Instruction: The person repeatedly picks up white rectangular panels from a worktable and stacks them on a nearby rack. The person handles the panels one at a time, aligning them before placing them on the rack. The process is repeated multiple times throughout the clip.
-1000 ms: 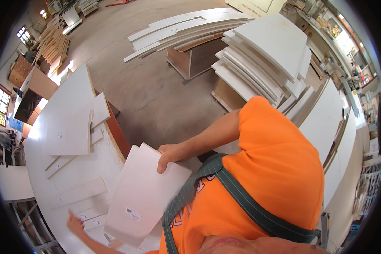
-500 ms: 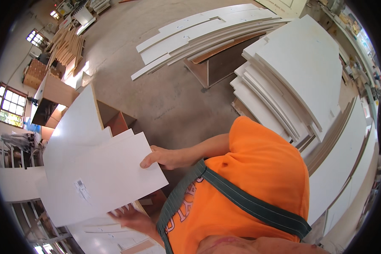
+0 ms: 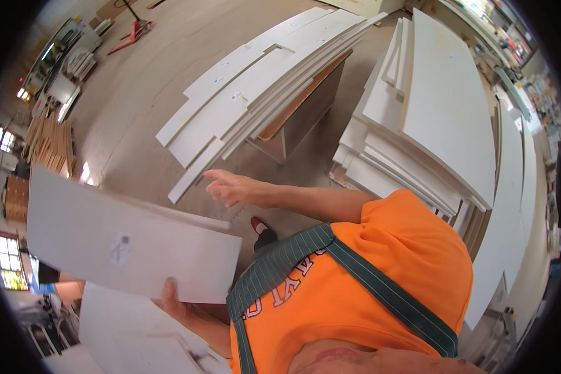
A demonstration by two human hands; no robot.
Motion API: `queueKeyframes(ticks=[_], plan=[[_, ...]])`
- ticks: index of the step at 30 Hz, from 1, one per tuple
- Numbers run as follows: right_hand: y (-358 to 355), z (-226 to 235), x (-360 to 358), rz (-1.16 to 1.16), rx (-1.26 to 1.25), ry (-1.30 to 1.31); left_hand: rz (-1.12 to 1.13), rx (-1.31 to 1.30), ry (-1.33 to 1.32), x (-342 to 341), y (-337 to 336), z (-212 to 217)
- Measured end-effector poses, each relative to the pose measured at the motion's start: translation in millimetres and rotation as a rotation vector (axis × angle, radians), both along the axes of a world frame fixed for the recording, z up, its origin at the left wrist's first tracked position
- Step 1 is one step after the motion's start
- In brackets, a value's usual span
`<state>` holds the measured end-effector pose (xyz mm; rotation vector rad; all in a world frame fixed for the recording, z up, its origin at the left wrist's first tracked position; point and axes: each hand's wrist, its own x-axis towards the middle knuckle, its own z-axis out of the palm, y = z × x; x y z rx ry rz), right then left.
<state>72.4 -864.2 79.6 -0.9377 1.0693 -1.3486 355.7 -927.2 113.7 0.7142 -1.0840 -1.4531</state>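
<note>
A flat white panel (image 3: 149,243) with a small label is tilted in front of me on the left. The edge of at least one more white panel shows beneath its far side. My left hand (image 3: 176,300) grips the near edge, thumb on top and the other fingers hidden underneath. Off the panel, my right hand (image 3: 234,189) is held out in the air with its fingers partly spread and nothing in them. Behind that hand lies the near end of a stack of long white boards (image 3: 237,106).
To the right stands a tall stack of large white panels (image 3: 449,112). A brown support (image 3: 305,112) carries the long boards. More white panels (image 3: 124,324) lie below the held one. A red pallet jack (image 3: 129,38) and piled wooden strips (image 3: 48,142) are farther off.
My right hand has let go of the panel and moved away toward the long boards. My left hand has closed on the near edge. The view has swung right.
</note>
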Motion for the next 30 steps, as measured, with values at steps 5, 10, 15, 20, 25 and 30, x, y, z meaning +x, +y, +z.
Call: queueKeyframes(ticks=[5,10,15,20,25,30], plan=[[-90.1,12.2,-1.4,-0.330,-0.028,0.077,-0.566,0.093,-0.180,-76.2,-129.5,14.8],[-133.0,-5.4,-42.3,-0.826,0.098,-0.033,-0.938,0.178,-0.483,-179.6,-240.4,5.6],[-170.0,-29.3,-130.3,-0.924,0.047,0.080,-1.052,0.086,-0.455,-283.5,-289.4,-14.0],[-186.6,-39.5,-207.8,-0.850,-0.043,-0.168,-0.976,0.326,-0.357,-372.0,-310.7,-20.5],[-201.2,-45.1,-279.5,-0.959,0.009,-0.082,-0.987,0.472,-0.360,-460.1,-322.9,-22.7],[-209.9,-52.0,-353.4,-1.012,0.079,-0.015,-0.958,0.251,-0.398,-527.8,-332.6,-39.9]])
